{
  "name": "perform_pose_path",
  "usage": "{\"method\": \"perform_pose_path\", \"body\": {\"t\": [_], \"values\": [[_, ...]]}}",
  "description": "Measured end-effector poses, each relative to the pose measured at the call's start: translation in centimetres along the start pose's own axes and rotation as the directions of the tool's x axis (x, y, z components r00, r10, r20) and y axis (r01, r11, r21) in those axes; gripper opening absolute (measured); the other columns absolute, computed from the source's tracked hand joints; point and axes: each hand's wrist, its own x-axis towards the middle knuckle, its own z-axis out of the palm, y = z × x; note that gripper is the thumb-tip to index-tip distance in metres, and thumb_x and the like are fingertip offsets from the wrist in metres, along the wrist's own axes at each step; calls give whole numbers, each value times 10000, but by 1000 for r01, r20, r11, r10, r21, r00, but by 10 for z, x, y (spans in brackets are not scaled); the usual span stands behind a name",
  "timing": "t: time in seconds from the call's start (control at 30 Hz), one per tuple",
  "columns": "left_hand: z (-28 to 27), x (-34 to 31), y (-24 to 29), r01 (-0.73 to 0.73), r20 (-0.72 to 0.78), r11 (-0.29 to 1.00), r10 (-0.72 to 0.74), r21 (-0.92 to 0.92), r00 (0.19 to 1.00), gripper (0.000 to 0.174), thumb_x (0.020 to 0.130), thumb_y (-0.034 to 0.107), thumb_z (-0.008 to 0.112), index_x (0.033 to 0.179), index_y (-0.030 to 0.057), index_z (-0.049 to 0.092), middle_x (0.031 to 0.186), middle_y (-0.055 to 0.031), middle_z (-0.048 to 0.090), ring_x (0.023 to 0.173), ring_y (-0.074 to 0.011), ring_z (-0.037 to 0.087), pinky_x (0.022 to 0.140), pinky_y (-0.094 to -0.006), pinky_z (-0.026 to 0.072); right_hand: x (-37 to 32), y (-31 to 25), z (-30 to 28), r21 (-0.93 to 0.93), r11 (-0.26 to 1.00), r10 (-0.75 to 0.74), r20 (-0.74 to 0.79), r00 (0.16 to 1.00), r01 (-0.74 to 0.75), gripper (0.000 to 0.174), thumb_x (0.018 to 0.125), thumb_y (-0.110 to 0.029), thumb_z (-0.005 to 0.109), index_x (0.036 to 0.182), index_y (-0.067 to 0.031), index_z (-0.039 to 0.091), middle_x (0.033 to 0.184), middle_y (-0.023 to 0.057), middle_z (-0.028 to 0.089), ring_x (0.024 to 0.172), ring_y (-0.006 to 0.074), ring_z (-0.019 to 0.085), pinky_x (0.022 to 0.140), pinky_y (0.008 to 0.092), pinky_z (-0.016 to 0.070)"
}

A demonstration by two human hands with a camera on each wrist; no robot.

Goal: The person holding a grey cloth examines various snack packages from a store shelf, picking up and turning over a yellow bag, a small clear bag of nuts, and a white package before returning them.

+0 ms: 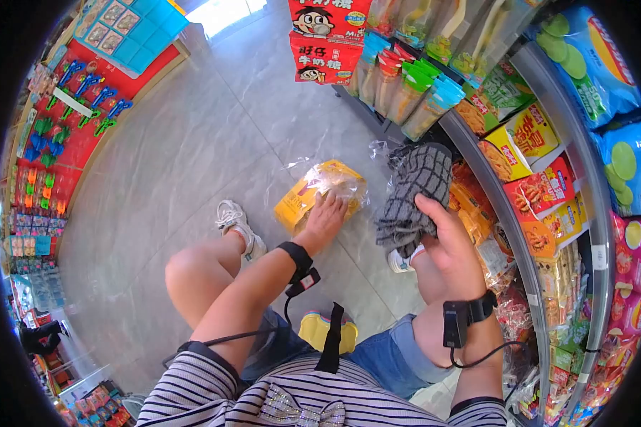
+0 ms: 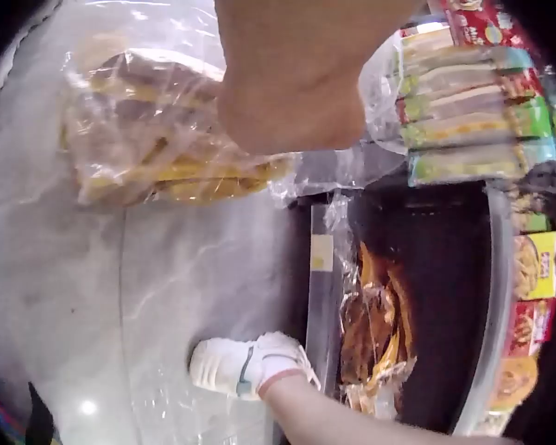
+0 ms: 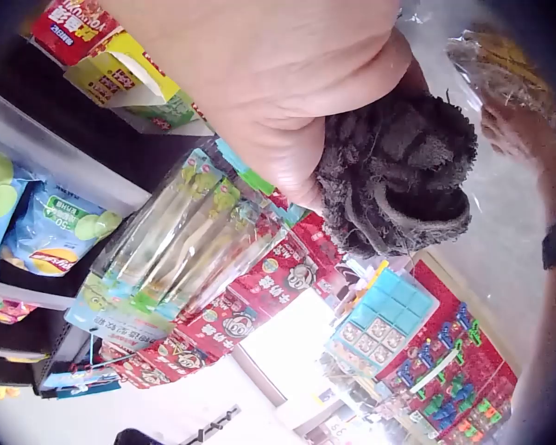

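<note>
On the grey tiled floor lies a yellow box (image 1: 295,207) inside a clear plastic bag (image 2: 102,102). My left hand (image 1: 325,218) rests on top of it, fingers extended over the plastic; the wrist view hides the fingertips. To the right, my right hand (image 1: 445,238) grips a bunched grey cloth with a dark check (image 1: 424,174), thumb lying along its near side. The cloth (image 3: 403,176) is held up beside the snack shelf, crumpled and folded in the right wrist view. The fingers beneath the cloth are hidden in the head view.
A curved snack shelf (image 1: 598,235) stands close on my right, with bagged snacks (image 2: 380,315) on its bottom tier. Red candy packs (image 1: 327,43) hang ahead. A red toy display (image 1: 132,82) is at the left. A yellow object (image 1: 310,331) lies between my legs.
</note>
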Motion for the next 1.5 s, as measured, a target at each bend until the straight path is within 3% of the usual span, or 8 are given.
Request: {"method": "perform_pose_path", "body": {"t": [0.6, 0.8, 0.97, 1.1, 1.23, 1.3, 1.4, 1.5], "values": [[83, 61, -83, 631, 502, 580, -393, -515, 770, 741, 718, 644, 428, 1283, 172, 346, 1367, -129, 225, 1273, -369, 121, 954, -611, 98, 15, 1, 5, -207, 946, 232, -105, 967, -249, 402, 705, -73, 615, 1073, 36, 498, 986, 90, 581, 912, 168, 548, 842, 296, 411], [119, 28, -116, 492, 62, 516, -643, -701, 763, 455, 849, 406, 397, 1044, 6, 495, 982, -168, 576, 943, -315, 531, 798, -409, 392, 22, -6, 17, -269, 930, 240, -69, 968, -249, 373, 721, -64, 596, 1067, 36, 500, 981, 84, 580, 910, 159, 547, 834, 290, 416], [152, -7, -142, 217, 637, -600, -705, -770, 312, 405, 789, 224, 544, 1119, -4, 490, 911, -100, 604, 773, -180, 575, 630, -317, 461, 8, -5, 57, -126, 978, 179, 70, 981, -169, 336, 744, -86, 583, 1048, 37, 511, 980, 71, 576, 902, 150, 544, 830, 286, 409], [10, 6, -143, 727, 689, -174, -519, -665, 506, 325, 734, 199, 544, 1034, 82, 588, 782, -24, 552, 692, -125, 493, 559, -271, 417, -3, 7, 77, -113, 994, 37, 267, 963, -7, 324, 748, -124, 591, 1024, 34, 529, 960, 66, 578, 888, 149, 541, 820, 282, 406], [-104, 8, -147, 558, 431, 178, -466, -810, 773, 322, 762, 292, 570, 943, 29, 615, 824, -111, 631, 707, -212, 571, 678, -314, 461, 11, 27, 97, -148, 984, -46, 319, 947, 98, 313, 718, -106, 628, 983, 42, 549, 937, 76, 583, 828, 148, 558, 767, 267, 429], [-120, -20, -158, 206, 233, 705, -60, -679, 971, 405, 771, 390, 531, 851, 2, 618, 836, -151, 622, 691, -275, 563, 646, -363, 460, 26, 44, 98, -172, 975, -82, 301, 950, 138, 306, 706, -92, 641, 965, 47, 555, 925, 79, 586, 806, 151, 565, 749, 264, 438], [-223, -116, -105, 384, 656, 912, -203, -144, 727, 422, 780, 416, 511, 810, 11, 623, 814, -161, 610, 760, -262, 573, 671, -360, 451, 41, 56, 95, -174, 969, -123, 266, 956, 173, 278, 705, -80, 643, 947, 30, 563, 901, 71, 592, 780, 158, 577, 715, 270, 457], [-236, -191, -72, 527, 133, 844, -514, -101, 848, 295, 742, 328, 546, 779, 45, 622, 790, -121, 604, 780, -253, 572, 678, -356, 453, 54, 62, 80, -145, 984, -63, 247, 967, 101, 222, 730, -83, 623, 937, -24, 568, 875, 54, 599, 760, 166, 593, 670, 294, 485]]}}
